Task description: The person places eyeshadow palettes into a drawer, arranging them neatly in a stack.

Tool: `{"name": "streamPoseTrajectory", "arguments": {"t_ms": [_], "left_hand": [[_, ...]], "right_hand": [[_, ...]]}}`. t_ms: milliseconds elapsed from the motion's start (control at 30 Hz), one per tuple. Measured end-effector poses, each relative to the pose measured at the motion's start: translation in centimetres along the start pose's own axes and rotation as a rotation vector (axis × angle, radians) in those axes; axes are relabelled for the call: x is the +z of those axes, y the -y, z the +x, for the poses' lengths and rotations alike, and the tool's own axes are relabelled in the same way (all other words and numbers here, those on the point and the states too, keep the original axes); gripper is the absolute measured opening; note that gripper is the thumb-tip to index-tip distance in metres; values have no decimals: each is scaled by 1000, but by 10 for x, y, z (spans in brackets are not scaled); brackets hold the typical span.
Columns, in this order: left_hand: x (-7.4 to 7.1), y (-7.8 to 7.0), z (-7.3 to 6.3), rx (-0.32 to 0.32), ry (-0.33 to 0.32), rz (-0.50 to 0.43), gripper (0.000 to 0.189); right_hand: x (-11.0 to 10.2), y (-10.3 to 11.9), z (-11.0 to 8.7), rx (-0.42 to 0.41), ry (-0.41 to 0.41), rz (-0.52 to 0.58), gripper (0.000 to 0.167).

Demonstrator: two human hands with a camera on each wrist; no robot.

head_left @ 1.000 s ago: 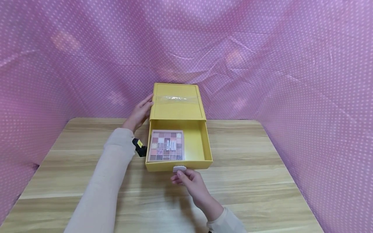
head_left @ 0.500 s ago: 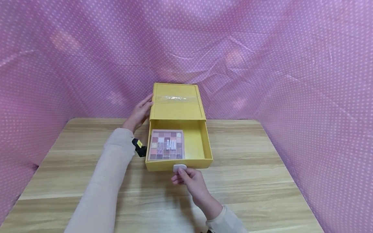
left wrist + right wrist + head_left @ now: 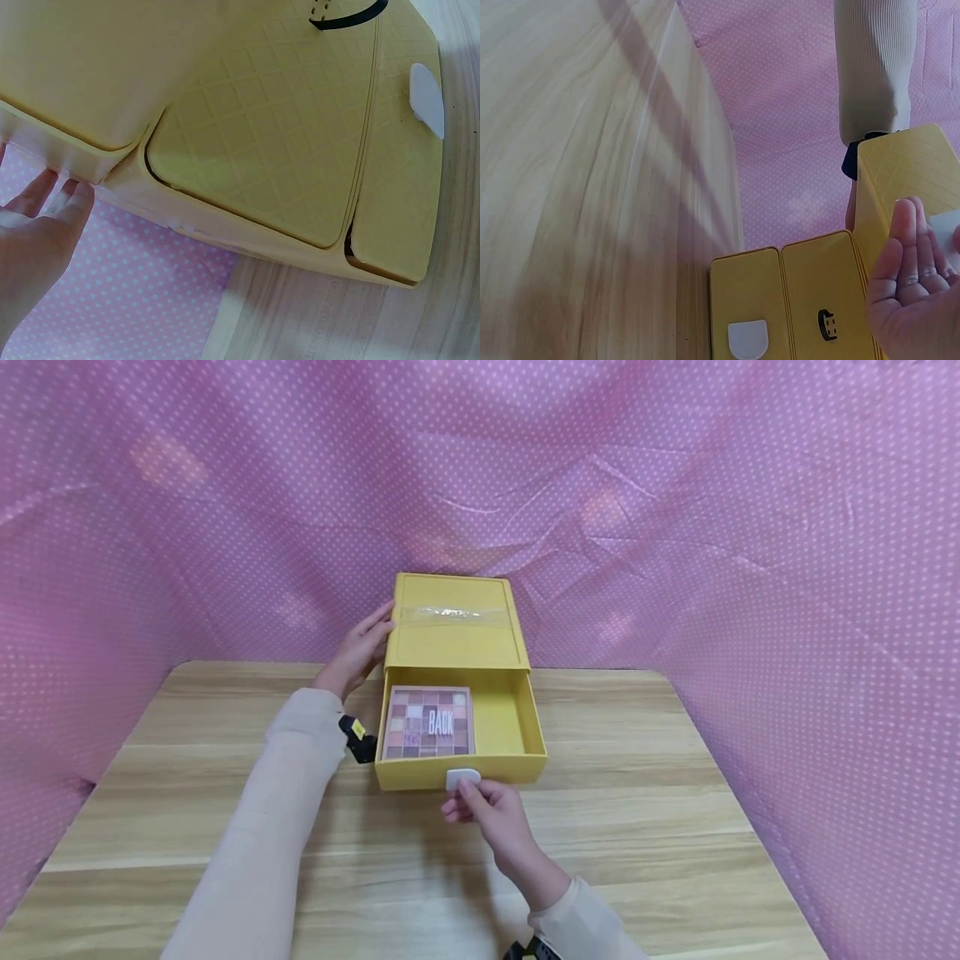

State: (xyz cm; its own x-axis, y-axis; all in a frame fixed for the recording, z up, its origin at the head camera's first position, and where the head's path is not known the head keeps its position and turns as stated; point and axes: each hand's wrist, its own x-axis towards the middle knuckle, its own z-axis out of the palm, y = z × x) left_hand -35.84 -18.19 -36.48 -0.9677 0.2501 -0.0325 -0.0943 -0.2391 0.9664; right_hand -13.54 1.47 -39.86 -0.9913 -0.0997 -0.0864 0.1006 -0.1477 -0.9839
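Observation:
A yellow drawer cabinet [image 3: 457, 639] stands near the table's back edge with its top drawer [image 3: 461, 770] partly pulled out. Inside, on the left, lies an eyeshadow palette [image 3: 427, 722] with a clear lid and the word BACK. My left hand [image 3: 356, 658] rests along the cabinet's left side; its extended fingers [image 3: 71, 199] touch that side in the left wrist view. At the drawer's front, my right hand [image 3: 498, 822] pinches the white handle tab [image 3: 461, 777] between thumb and fingers. The palm of this hand faces the right wrist camera.
Below the open drawer are two closed drawers, one with a black handle [image 3: 828, 325] and the lowest with a white tab [image 3: 748, 339]. Clear tape [image 3: 453, 614] crosses the cabinet's top. Pink dotted cloth [image 3: 750, 527] surrounds the wooden table [image 3: 637, 827].
The top drawer has slid slightly back toward the cabinet, carrying the palette along. My right hand has moved forward with the tab, while my left hand stays on the cabinet's side.

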Motion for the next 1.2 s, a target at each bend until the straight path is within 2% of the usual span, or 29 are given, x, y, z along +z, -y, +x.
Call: {"name": "streamPoseTrajectory", "arguments": {"t_ms": [100,133,233,333,367,467,567,600,700,800,833,900,1033,1100,1133,1200], "left_hand": [[0,-1,0,-2,4,5,48],[0,-1,-1,-4,5,5,48],[0,-1,-1,-7,7,9,48],[-1,0,0,-9,9,6,48],[-1,0,0,-8,8,5,48],[-1,1,1,-8,3,3,47],[-1,1,2,-5,-5,-2,46],[-1,1,2,-3,-4,-2,46],[-2,1,2,2,-4,-12,46],[-1,1,2,-3,-7,-10,46],[-1,1,1,-6,-10,-9,46],[0,1,1,-12,-13,-6,46],[0,0,0,-13,-8,-9,46],[0,0,-1,-8,-3,-12,46],[0,0,-1,-7,0,-14,46],[1,0,-2,-6,3,-19,47]], "right_hand": [[0,-2,4,-44,8,-5,42],[-6,-20,14,-86,20,-9,40],[-6,-22,20,-137,34,-8,41],[-6,-21,27,-118,16,-19,39],[0,-2,20,-82,1,-20,40],[-1,0,27,-41,-21,-25,36],[-2,0,35,-72,-10,-32,38],[-8,-17,48,-108,4,-26,37],[-8,-16,55,-150,17,-16,39],[-8,-12,62,-142,6,-2,38],[-2,5,54,-116,-10,-12,39],[-4,3,60,-132,-6,-24,35],[-27,-60,110,-192,31,-19,35],[-35,-80,128,-212,34,-24,34],[-36,-85,135,-192,18,-34,37],[-26,-57,122,-147,-24,-74,39]]}}
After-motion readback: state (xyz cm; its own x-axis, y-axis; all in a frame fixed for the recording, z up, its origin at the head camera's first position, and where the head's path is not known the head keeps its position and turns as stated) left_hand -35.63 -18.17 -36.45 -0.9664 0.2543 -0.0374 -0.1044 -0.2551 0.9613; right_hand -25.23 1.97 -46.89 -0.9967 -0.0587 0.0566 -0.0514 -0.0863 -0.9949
